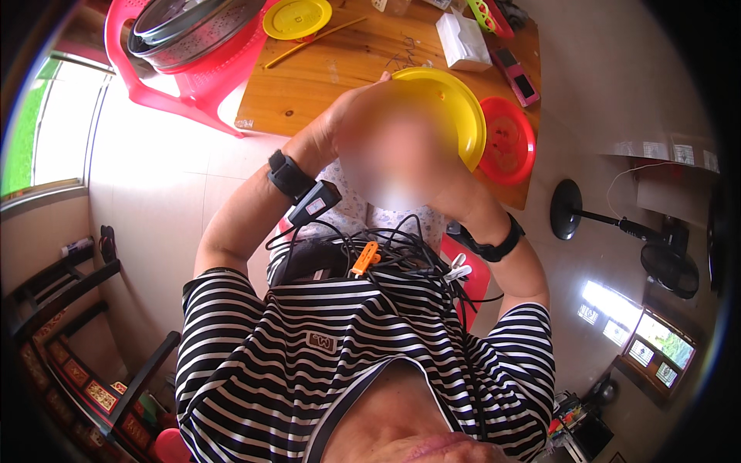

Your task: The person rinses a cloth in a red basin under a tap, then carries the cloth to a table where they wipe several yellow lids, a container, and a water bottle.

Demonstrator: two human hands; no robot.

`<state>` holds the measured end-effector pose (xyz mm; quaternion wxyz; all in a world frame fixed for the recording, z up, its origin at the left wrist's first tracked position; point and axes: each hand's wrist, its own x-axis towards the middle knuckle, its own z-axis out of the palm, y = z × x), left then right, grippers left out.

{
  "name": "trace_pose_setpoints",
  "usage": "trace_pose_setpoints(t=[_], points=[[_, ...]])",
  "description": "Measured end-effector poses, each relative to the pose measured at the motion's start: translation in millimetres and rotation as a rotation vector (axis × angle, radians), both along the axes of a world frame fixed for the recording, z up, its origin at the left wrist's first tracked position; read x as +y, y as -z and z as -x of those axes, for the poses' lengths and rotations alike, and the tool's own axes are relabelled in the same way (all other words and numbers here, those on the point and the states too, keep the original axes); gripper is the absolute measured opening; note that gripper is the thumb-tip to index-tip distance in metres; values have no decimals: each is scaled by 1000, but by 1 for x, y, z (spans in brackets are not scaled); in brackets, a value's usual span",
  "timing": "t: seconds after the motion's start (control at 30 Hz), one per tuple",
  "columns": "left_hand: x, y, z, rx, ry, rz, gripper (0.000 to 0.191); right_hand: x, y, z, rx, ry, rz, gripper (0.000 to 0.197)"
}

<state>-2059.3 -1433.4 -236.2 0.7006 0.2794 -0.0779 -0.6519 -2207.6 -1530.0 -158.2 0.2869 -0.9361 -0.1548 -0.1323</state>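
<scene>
A yellow plastic bowl (472,118) is tilted over the near side of the wooden table (289,110). At its left rim is my left hand (350,110), gripping it with a fingertip showing at the edge. My right hand (454,185) is at the bowl's near side, but a blurred patch covers most of its fingers and the bowl's middle. Just right of the bowl lies a red plastic plate (509,144). Black straps with a device circle my wrists, and black cables (399,249) with an orange clip (366,258) lie across my lap.
On the table are a yellow plastic lid (297,20), a yellow stick (315,42), a white tissue box (462,43) and a pink-cased phone (515,75). Metal steamer pans (194,43) sit on a red plastic chair (185,95) at left. A black fan (625,227) stands at right.
</scene>
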Motion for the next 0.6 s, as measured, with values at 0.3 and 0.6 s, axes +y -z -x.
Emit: trace_pose_setpoints(t=[0.3,0.6], points=[[21,-8,-20,3,-71,110,62,-32,-24,42,193,52,260,19],[19,-21,-3,-96,-78,28,60,-64,2,-6,13,646,-298,21]])
